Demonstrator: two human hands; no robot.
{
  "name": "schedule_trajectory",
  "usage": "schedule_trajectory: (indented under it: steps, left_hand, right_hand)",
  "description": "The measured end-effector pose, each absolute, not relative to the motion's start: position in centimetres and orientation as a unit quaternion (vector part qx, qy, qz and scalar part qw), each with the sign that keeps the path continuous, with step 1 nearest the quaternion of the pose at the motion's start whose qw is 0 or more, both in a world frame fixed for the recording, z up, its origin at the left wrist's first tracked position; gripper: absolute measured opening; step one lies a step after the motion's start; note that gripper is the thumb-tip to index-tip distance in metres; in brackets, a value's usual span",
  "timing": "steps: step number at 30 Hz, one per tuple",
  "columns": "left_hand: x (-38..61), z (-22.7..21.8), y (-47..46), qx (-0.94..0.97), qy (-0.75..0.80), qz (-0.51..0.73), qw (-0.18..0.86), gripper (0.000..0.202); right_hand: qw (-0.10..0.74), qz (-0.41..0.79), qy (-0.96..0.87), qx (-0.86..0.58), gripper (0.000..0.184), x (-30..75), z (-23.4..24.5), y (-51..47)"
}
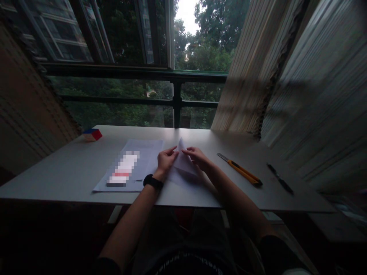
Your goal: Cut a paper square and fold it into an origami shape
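A folded white paper [183, 165] lies on the white table [71, 168], with a pointed flap rising at its far end. My left hand [166, 159], with a black watch on its wrist, pinches the flap's left edge with curled fingers. My right hand [197, 157] presses its fingertips on the flap's right side. Both hands meet near the paper's tip.
A larger printed sheet [143, 156] lies left of the fold. An orange utility knife [240, 170] and a black pen [280, 178] lie to the right. A coloured cube [92, 134] sits at the far left. Window railing stands behind, curtains hang right.
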State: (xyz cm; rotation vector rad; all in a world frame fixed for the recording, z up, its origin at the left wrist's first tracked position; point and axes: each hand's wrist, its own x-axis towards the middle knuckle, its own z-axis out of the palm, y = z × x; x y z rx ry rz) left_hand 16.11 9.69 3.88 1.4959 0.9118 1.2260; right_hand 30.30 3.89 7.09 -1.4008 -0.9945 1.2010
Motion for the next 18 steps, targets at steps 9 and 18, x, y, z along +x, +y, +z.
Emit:
schedule_trajectory:
  steps: [9,18]
  left_hand:
    - [16.1,3.8,10.2,0.591,0.37,0.519,0.494,0.04]
    - [16.1,4.5,9.7,0.615,0.362,0.514,0.475,0.04]
  right_hand:
    - [0.522,0.481,-0.458,-0.535,0.036,30.0,5.8,4.6]
    - [0.48,0.517,-0.512,-0.49,0.036,30.2,5.7,4.2]
